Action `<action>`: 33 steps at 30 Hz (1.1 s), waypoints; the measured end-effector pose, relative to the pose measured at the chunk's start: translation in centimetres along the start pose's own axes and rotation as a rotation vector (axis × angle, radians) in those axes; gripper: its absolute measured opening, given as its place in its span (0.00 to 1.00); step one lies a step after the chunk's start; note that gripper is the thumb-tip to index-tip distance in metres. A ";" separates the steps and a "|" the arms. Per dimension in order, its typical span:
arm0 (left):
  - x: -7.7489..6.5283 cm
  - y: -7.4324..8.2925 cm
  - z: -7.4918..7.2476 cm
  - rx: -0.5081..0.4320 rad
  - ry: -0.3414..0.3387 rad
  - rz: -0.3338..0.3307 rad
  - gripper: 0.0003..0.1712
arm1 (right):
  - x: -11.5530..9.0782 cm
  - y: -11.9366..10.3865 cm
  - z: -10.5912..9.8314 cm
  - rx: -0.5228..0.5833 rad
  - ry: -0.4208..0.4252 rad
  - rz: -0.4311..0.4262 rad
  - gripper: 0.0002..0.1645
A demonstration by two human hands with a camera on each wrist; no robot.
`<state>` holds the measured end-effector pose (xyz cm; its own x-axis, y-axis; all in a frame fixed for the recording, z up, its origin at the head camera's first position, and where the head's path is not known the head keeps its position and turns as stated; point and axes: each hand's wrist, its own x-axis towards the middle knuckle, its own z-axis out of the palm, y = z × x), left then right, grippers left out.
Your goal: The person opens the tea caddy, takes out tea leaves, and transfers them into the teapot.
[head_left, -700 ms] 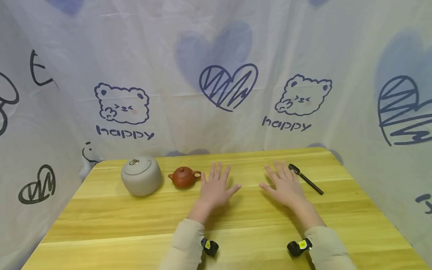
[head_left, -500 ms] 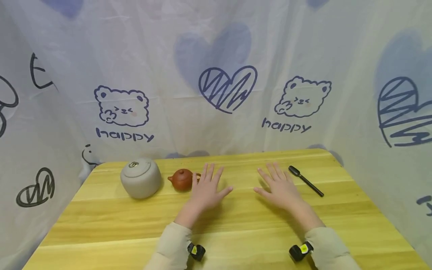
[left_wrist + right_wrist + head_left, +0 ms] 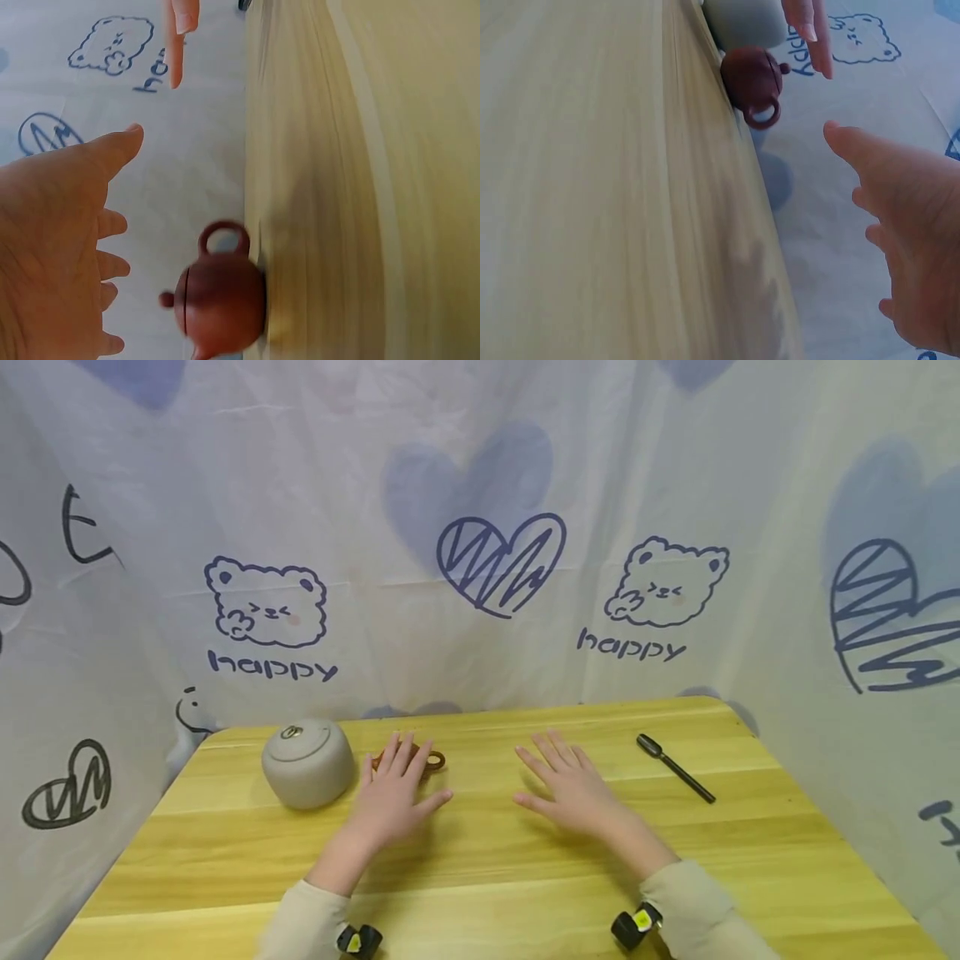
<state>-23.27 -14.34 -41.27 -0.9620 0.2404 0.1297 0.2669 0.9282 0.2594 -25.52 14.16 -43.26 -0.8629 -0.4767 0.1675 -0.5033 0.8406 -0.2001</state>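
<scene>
My left hand is raised above the wooden table with fingers spread, overlapping a small reddish-brown teapot in the head view. In the left wrist view the teapot stands upright on the tabletop, its round handle towards the thumb and a gap between it and the hand. My right hand also hovers palm down with spread fingers, holding nothing, to the right of the teapot. Left of the left hand sits a grey lidded jar with a small metal ring on its lid.
A black stick-like tool with a thicker head lies on the table's right side. The yellow wooden table ends at the back against a white curtain printed with hearts and bears. Dark cameras are strapped to both wrists.
Both hands have swept left, the left one now in front of the teapot and the right one away from the black tool. Teapot, jar and tool have stayed in place.
</scene>
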 end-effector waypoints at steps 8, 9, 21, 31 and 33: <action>-1.2 -2.5 -0.6 0.028 0.049 -0.033 0.50 | 2.0 -2.9 0.4 -0.016 -0.041 -0.040 0.47; -1.4 -2.8 -0.6 0.031 0.053 -0.035 0.50 | 2.2 -3.2 0.5 -0.016 -0.047 -0.043 0.47; -2.2 -4.4 -0.1 0.042 0.032 -0.027 0.52 | 5.2 -6.0 3.1 -0.037 -0.105 -0.084 0.48; -1.8 -4.4 0.4 0.046 -0.003 -0.039 0.54 | 7.4 -8.1 4.6 -0.064 -0.118 -0.103 0.48; -1.6 -4.4 0.5 0.044 -0.008 -0.040 0.54 | 7.7 -8.4 4.8 -0.062 -0.113 -0.100 0.48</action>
<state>-22.97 -18.65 -43.14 -0.9723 0.2049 0.1127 0.2257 0.9485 0.2223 -28.20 2.21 -44.90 -0.8098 -0.5821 0.0735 -0.5865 0.7999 -0.1274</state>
